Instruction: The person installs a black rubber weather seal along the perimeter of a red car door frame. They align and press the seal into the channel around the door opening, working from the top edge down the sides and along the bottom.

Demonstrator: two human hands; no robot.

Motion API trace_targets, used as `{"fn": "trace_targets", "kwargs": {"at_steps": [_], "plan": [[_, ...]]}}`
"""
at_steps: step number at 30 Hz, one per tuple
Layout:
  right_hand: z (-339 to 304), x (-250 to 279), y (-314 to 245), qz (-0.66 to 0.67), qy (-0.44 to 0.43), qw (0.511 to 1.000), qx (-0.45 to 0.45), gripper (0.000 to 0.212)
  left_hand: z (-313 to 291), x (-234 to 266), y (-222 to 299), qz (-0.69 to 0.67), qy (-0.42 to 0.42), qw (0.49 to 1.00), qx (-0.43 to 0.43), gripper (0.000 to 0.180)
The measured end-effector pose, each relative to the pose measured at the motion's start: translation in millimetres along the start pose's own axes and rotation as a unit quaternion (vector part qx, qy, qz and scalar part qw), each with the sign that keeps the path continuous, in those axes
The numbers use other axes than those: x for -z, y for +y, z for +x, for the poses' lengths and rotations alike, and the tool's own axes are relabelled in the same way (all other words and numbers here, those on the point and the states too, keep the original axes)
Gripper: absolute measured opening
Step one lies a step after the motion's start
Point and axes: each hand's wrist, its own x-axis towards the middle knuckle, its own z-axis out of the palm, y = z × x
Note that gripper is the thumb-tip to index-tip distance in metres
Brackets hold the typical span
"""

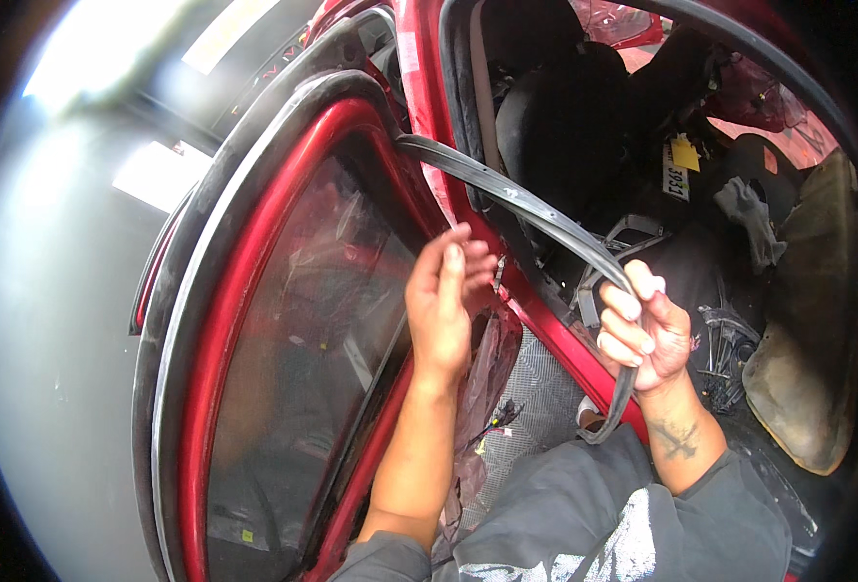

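Observation:
A long black rubber weatherstrip (516,199) runs along the frame of a red car door (218,325) and hangs loose from the door's upper corner toward me. My right hand (645,330) is closed around this loose length, and its end curls below the hand, by my shirt. My left hand (448,291) is raised between the door and the red door sill, fingers apart, holding nothing. It is below the strip and not touching it. The door's dark window glass (303,330) lies to the left of my left forearm.
The open car body has a red pillar (424,116) and a red sill (570,354). Inside are dark seats (555,126), a grey cloth (751,221), a yellow note (683,152) and a large worn panel (802,330). Loose wires (502,417) hang near the door's inner side.

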Motion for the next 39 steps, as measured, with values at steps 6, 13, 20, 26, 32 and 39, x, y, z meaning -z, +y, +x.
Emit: {"fn": "trace_targets", "kwargs": {"at_steps": [6, 13, 20, 26, 32, 39], "plan": [[-4.8, 12.0, 7.4, 0.034, 0.014, 0.999, -0.031, 0.016, 17.3, -32.6, 7.7, -0.154, -0.106, 0.982, -0.002, 0.049], [-6.8, 19.1, 31.0, -0.008, 0.039, 0.998, -0.058, 0.015, -15.3, -44.0, -8.9, -0.200, -0.124, 0.970, 0.059, 0.053], [5.0, 0.0, 45.3, -0.526, 0.149, 0.837, -0.026, 0.011, -51.3, -30.1, -21.3, -0.160, -0.051, 0.986, 0.013, 0.042], [49.7, -58.8, 41.0, -0.863, -0.045, 0.489, 0.118, 0.011, -54.8, -12.1, -18.3, -0.177, -0.003, 0.984, -0.025, 0.040], [84.5, -72.1, 38.7, -0.895, -0.099, 0.402, 0.168, 0.011, -58.9, 4.0, -15.2, -0.226, -0.025, 0.974, 0.004, 0.040], [93.2, -64.6, 49.8, -0.912, -0.122, 0.365, 0.143, 0.012, -64.7, 5.9, -5.3, -0.219, -0.033, 0.975, 0.027, 0.041]]}}
